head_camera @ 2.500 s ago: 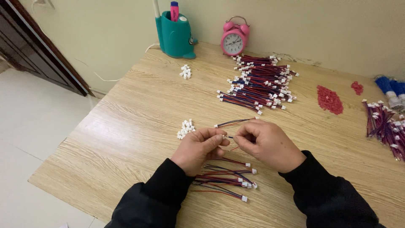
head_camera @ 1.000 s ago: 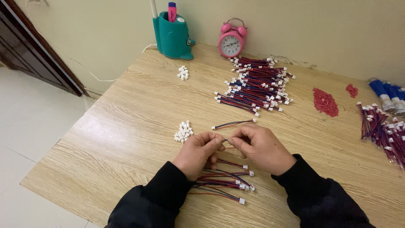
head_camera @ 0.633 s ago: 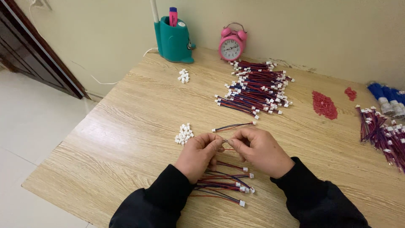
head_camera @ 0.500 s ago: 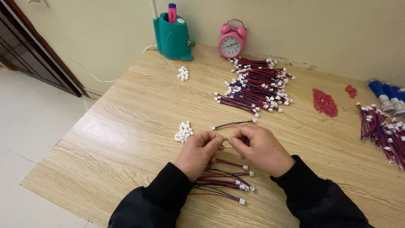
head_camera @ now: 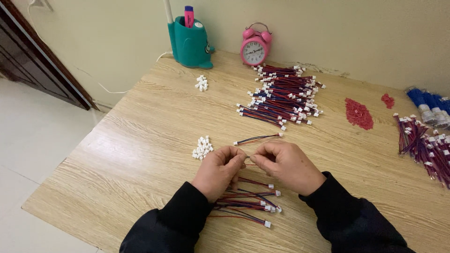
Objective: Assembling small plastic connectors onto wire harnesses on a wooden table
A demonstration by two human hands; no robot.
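Left hand (head_camera: 216, 169) & right hand (head_camera: 287, 165) both pinched shut on a thin red-and-blue wire lead (head_camera: 250, 159) just above the wooden table (head_camera: 140, 140) — light, floppy, prob. best gripped near its end.

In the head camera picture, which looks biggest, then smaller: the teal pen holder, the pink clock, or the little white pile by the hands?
1. Teal pen holder
2. Pink clock
3. White pile, though it lies nearer the camera.

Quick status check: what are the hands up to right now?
Left hand and right hand together pinching one thin red-and-blue wire lead. Small white plastic connector heap beside left. Nothing blocking.
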